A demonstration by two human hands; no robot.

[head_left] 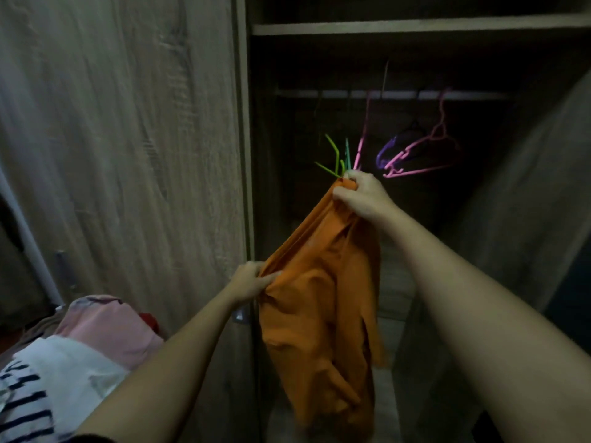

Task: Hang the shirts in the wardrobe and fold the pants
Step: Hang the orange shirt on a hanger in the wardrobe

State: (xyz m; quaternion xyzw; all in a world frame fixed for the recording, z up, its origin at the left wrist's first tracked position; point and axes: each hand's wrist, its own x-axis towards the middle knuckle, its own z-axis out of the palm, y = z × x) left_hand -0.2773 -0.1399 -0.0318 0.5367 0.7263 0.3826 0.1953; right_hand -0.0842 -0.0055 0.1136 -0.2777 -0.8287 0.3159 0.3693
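An orange shirt [319, 314] hangs bunched in front of the open wardrobe [415, 27]. My right hand [361, 195] grips its top edge together with a green hanger [334, 158] that sticks up above my fingers. My left hand [252, 281] grips the shirt's edge lower down on the left, stretching the cloth between the two hands. The rest of the green hanger is hidden inside the shirt and my fist.
Pink hangers [425, 148] and a purple hanger [388, 150] hang from the rail [399, 94] inside the dark wardrobe. A closed wardrobe door [128, 139] stands at the left. Below it lies a pile of clothes: pink [112, 327], white [73, 369] and striped [25, 407].
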